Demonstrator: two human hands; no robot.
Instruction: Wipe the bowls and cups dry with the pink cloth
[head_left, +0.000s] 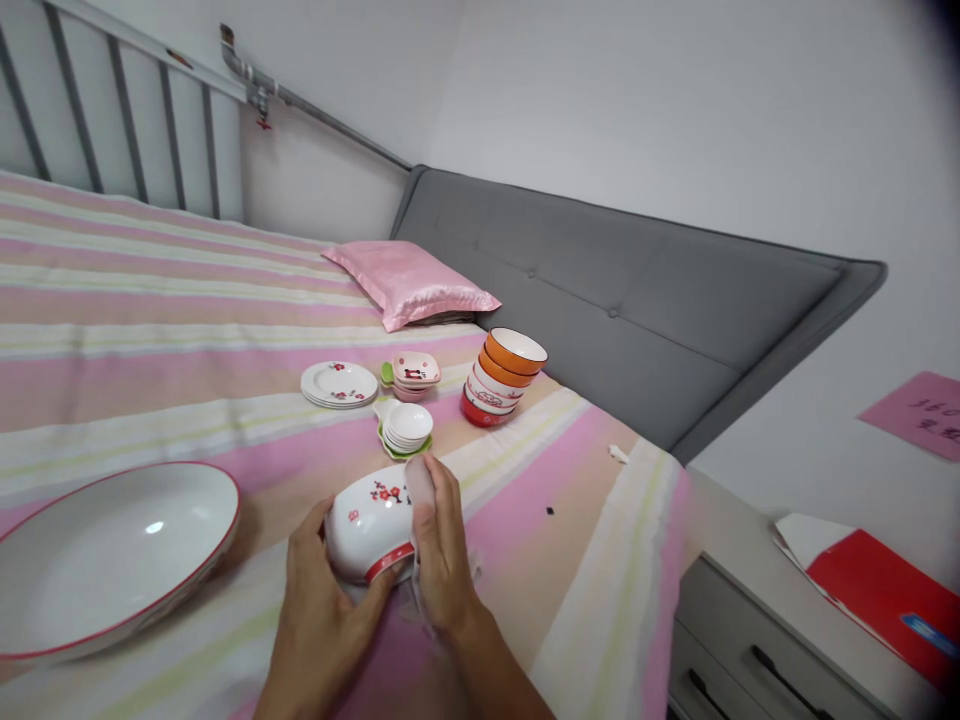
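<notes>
My left hand (322, 585) grips a white bowl (367, 525) with red blossoms and a red foot ring, its fingers round the left side and the thumb at the foot. The bowl is tilted on its side, so its inside is hidden. In my right hand (448, 560) is a thin pale cloth or tissue (421, 484), pressed against the bowl's right side. Just beyond the bowl stand small white dishes (410, 422) stacked on a green-edged dish (409, 453). A large white oval bowl (112, 540) with a red rim lies left of my left hand.
Flowered plates (330, 384), small pink-and-white dishes (417, 369) and a leaning stack of orange, white and red bowls (502, 378) stand on the striped bedsheet (510, 560). Behind are a pink pillow (416, 280) and grey headboard (615, 270). A nightstand (735, 600) is at right.
</notes>
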